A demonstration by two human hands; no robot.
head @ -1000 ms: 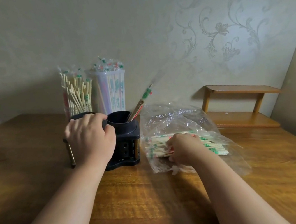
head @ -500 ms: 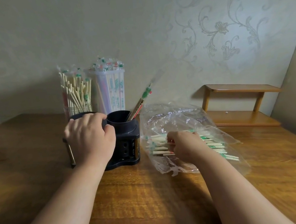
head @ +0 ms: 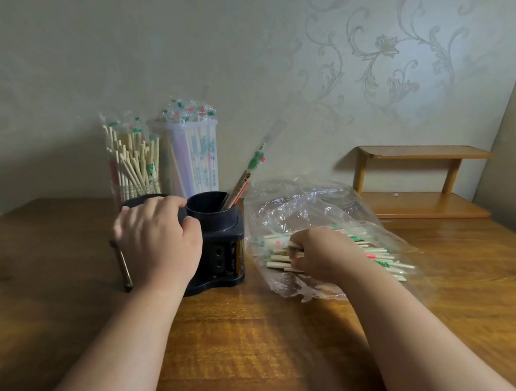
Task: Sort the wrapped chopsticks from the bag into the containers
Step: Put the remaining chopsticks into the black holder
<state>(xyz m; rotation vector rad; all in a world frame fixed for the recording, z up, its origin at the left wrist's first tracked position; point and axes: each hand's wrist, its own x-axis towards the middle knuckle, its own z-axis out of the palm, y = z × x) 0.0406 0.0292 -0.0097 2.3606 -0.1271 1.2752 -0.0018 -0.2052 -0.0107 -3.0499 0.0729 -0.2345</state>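
Note:
A clear plastic bag lies on the wooden table, with several wrapped chopsticks inside it. My right hand is in the bag's mouth, fingers curled round a few of the wrapped chopsticks. My left hand grips the rim of a black two-cup holder and covers its left cup. The right cup holds a couple of wrapped chopsticks that lean to the right.
Behind the holder stand a clear glass full of chopsticks and a translucent plastic tub full of wrapped ones. A small two-tier wooden shelf stands at the back right against the wall. A thin dark rod lies left of the holder.
My right hand has shifted slightly inside the bag and closed on a few chopsticks; the pile has spread towards the right. My left hand has stayed on the holder.

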